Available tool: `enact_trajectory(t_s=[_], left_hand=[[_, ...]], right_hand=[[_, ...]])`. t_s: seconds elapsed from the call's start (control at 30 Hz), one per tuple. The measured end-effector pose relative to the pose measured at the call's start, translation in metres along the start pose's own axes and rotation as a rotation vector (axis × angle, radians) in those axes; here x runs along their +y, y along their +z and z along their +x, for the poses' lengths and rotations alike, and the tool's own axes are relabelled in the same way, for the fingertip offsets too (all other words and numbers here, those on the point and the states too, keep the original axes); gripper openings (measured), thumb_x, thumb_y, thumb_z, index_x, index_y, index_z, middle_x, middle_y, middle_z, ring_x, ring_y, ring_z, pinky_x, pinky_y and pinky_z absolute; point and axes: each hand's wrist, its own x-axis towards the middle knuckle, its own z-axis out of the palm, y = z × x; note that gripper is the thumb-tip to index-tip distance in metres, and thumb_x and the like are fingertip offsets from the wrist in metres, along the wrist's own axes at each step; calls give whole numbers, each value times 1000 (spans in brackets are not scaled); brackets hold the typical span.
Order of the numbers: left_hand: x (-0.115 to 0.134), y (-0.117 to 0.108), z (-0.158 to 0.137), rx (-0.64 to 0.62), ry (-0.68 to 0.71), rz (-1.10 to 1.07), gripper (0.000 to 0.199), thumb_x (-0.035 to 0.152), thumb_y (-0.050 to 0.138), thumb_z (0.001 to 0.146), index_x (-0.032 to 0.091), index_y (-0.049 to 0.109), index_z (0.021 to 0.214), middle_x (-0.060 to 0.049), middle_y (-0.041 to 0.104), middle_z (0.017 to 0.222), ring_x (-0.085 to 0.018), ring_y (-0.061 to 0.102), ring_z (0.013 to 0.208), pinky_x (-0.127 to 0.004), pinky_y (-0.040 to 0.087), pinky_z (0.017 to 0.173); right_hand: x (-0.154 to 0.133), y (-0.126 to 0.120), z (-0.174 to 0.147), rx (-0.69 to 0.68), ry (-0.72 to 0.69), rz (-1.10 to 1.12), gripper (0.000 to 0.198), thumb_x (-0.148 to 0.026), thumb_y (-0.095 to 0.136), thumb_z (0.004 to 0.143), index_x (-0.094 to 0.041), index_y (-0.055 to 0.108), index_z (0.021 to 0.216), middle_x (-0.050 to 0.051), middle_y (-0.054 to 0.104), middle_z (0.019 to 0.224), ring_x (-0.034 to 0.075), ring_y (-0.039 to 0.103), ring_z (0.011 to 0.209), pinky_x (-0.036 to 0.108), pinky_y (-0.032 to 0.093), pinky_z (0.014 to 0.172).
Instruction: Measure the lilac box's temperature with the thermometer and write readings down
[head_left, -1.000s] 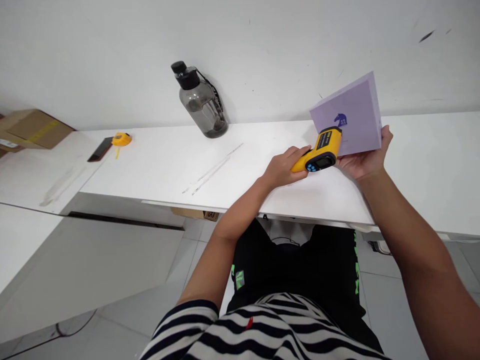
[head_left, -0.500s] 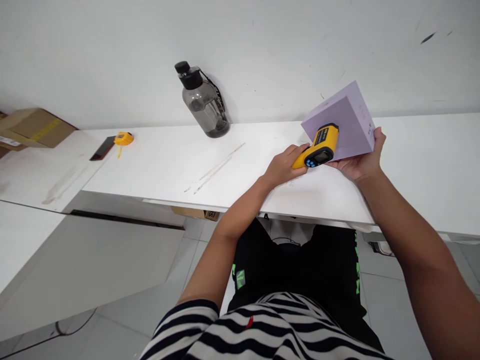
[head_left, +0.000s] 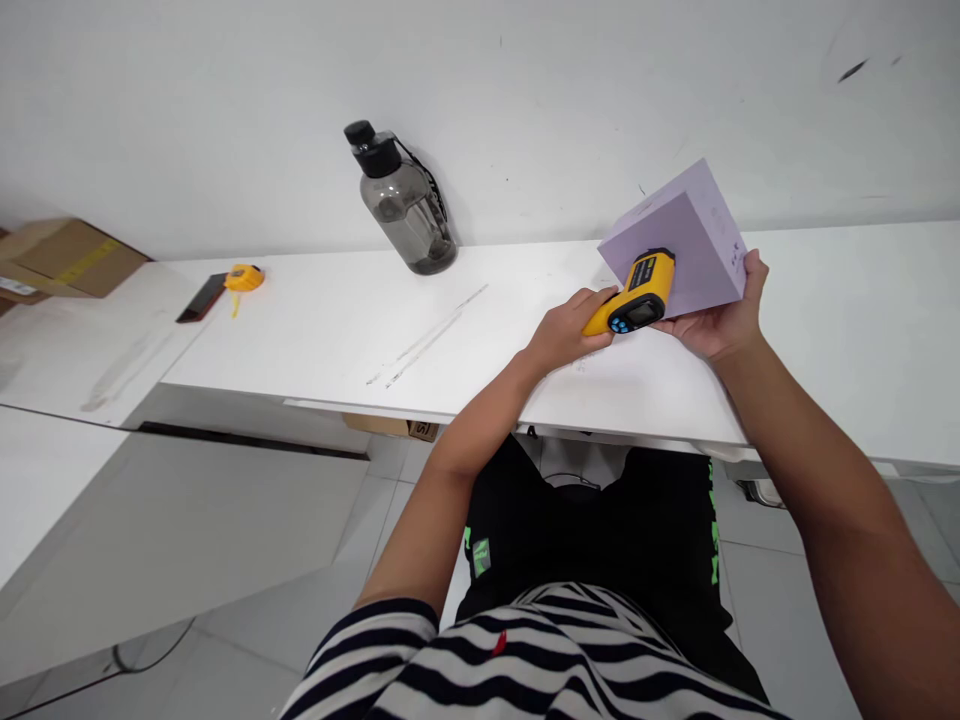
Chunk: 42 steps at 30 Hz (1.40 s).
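Note:
My left hand [head_left: 571, 328] is closed round the handle of a yellow and black infrared thermometer [head_left: 649, 284], whose small grey screen and blue buttons face me. The thermometer's front end is right against or just before the near face of a lilac box [head_left: 709, 255]; I cannot tell whether they touch. My right hand [head_left: 727, 325] grips that box from below and at its right side, thumb up along the edge. The box is tilted above the white table [head_left: 847, 340]. Most of my right fingers are hidden beneath it.
A grey see-through water bottle [head_left: 412, 225] with a black lid stands by the wall. Farther left lie a yellow tape measure [head_left: 244, 278] and a dark flat object [head_left: 201, 298]. Cardboard boxes [head_left: 71, 258] sit at the far left. The table's front edge runs before my lap.
Hardly anything differs: the view has shifted very slightly. Both hands keep hold of the thermometer and the box, and the box's tilt has altered a little.

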Motion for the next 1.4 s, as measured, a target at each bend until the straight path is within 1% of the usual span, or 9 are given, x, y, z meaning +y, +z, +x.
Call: enact_trajectory(t_s=[0.27, 0.37, 0.5, 0.6, 0.7, 0.83, 1.13, 1.3, 1.4], left_hand=[[5, -1, 1, -7, -74, -7, 58, 33, 66, 90, 28, 52, 147, -5, 66, 130, -19, 66, 111, -29, 57, 84], [12, -4, 2, -21, -114, -39, 56, 33, 65, 90, 27, 52, 145, -5, 66, 131, -20, 65, 113, -31, 56, 88], [17, -8, 3, -11, -169, -110, 51, 29, 65, 88, 25, 56, 139, -6, 68, 128, -21, 66, 113, -32, 55, 91], [18, -8, 3, 5, -207, -152, 50, 28, 65, 87, 27, 57, 136, -5, 69, 126, -22, 67, 111, -34, 55, 92], [17, -6, 3, 19, -221, -172, 51, 29, 65, 86, 27, 57, 136, -4, 70, 124, -22, 68, 109, -34, 55, 91], [14, -3, 1, 41, -199, -152, 50, 30, 64, 88, 27, 55, 137, -5, 70, 123, -22, 68, 108, -34, 55, 91], [12, -5, 1, 42, -157, -90, 45, 32, 61, 91, 25, 53, 136, -5, 69, 117, -21, 69, 104, -32, 54, 86], [11, -6, 2, 40, -174, -140, 48, 30, 65, 88, 26, 55, 134, -5, 70, 121, -22, 68, 106, -34, 55, 88], [10, -8, 2, 33, -199, -176, 49, 30, 66, 86, 27, 57, 134, -4, 70, 125, -22, 69, 107, -35, 56, 90]], right_hand=[[-1, 2, -1, -7, -5, 17, 75, -81, 69, 67, -31, 66, 123, 9, 60, 148, 44, 46, 144, 69, 54, 101], [0, 0, 1, -11, -2, 57, 71, -79, 68, 70, -32, 65, 123, 8, 62, 144, 42, 47, 143, 66, 56, 100], [-1, 0, 0, -43, 45, 180, 69, -73, 64, 76, -46, 50, 138, -2, 66, 139, 38, 49, 142, 74, 56, 90], [-2, 3, -3, -51, 72, 205, 65, -71, 63, 79, -52, 46, 140, -4, 68, 135, 37, 50, 142, 75, 55, 94], [-4, 7, -6, -49, 40, 144, 65, -71, 67, 78, -49, 53, 137, 0, 69, 134, 39, 51, 142, 70, 56, 101], [-3, 5, -5, -46, 46, 105, 67, -73, 70, 73, -49, 54, 134, -1, 68, 136, 40, 51, 141, 70, 55, 101], [1, 0, -1, -30, 81, 108, 61, -74, 69, 73, -43, 59, 125, 1, 68, 136, 41, 51, 141, 75, 51, 103], [0, 0, -1, 5, 83, 32, 70, -80, 71, 67, -34, 63, 120, 7, 67, 138, 44, 49, 142, 73, 50, 105], [-1, 0, -1, -5, 82, 29, 68, -80, 69, 69, -34, 64, 120, 6, 66, 138, 44, 48, 143, 71, 50, 107]])
